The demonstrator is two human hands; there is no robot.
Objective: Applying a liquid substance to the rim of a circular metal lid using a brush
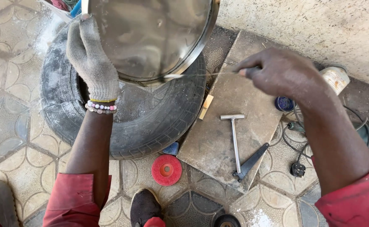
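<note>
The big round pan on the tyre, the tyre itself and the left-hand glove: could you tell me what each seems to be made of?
The pan looks like bare sheet metal, grey and dully shiny, with a rolled rim. The tyre looks like black rubber, with a grooved tread dusted pale. The glove on the left hand seems to be knitted grey fabric, probably cotton, with a visible weave and grime.

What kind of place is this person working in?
Probably an informal metal workshop set up on a tiled floor: a metal vessel rests on an old tyre, with a T-shaped tool and a red grinding disc nearby.
</note>
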